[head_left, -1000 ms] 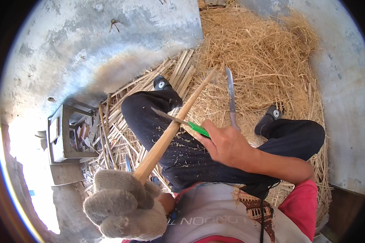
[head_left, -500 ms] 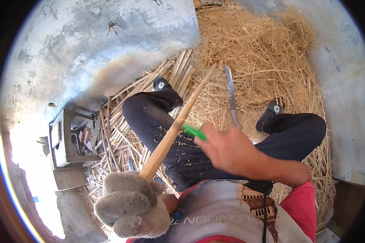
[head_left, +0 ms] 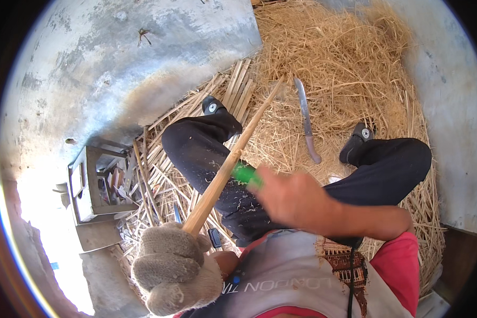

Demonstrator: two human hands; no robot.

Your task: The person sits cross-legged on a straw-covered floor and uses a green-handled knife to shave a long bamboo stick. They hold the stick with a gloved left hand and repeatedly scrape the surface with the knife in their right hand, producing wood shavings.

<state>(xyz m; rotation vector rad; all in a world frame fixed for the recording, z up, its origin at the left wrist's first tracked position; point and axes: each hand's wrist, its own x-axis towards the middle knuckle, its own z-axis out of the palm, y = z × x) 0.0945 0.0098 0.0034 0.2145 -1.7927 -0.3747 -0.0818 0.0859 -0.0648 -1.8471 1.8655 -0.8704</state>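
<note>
At 9 o'clock stands a framed box (head_left: pixel 91 209), filled with scraps. At 7 o'clock the left hand (head_left: pixel 169 270), covered by a grey knitted glove, is closed round the thick end of a tapered wooden stick (head_left: pixel 215 191), which is slanted up towards 1 o'clock. At 4 o'clock the bare, blurred right hand (head_left: pixel 290 201) is curled round a green-handled tool (head_left: pixel 246 175), held against or just beside the stick; contact cannot be told. Near half past 5, pale lettering (head_left: pixel 289 288) is printed upside down across the shirt (head_left: pixel 281 265). At 2 o'clock a machete (head_left: pixel 305 116) is laid on straw (head_left: pixel 350 69). Near 3 o'clock a round badge (head_left: pixel 365 133) is borne by a black shoe (head_left: pixel 351 152).
</note>
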